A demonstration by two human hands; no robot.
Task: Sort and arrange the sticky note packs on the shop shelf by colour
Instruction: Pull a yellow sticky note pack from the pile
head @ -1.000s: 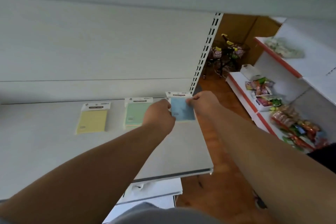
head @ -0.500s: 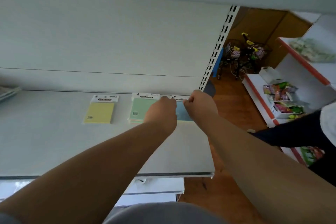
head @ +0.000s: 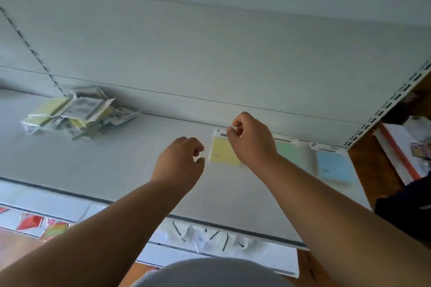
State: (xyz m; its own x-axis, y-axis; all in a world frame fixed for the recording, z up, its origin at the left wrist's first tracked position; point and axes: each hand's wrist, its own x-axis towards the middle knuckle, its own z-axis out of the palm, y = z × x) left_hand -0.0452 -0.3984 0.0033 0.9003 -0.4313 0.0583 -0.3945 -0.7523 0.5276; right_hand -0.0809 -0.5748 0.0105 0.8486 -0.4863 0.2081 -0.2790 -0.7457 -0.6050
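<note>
Both hands hover over the sorted row on the shop shelf (head: pixel 130 170)

Left hand (head: pixel 180 158) loosely curled, holding nothing; right hand (head: pixel 250 141) curled above the yellow pack (head: pixel 222 152), grip unclear; green pack (head: pixel 289 150) and blue pack (head: pixel 333 165) lie rightward; unsorted heap of packs (head: pixel 77 114) sits far left at the back.

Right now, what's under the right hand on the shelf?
The right hand covers part of the yellow pack and the green pack. Whether its curled fingers touch the yellow pack's header is hidden.
</note>
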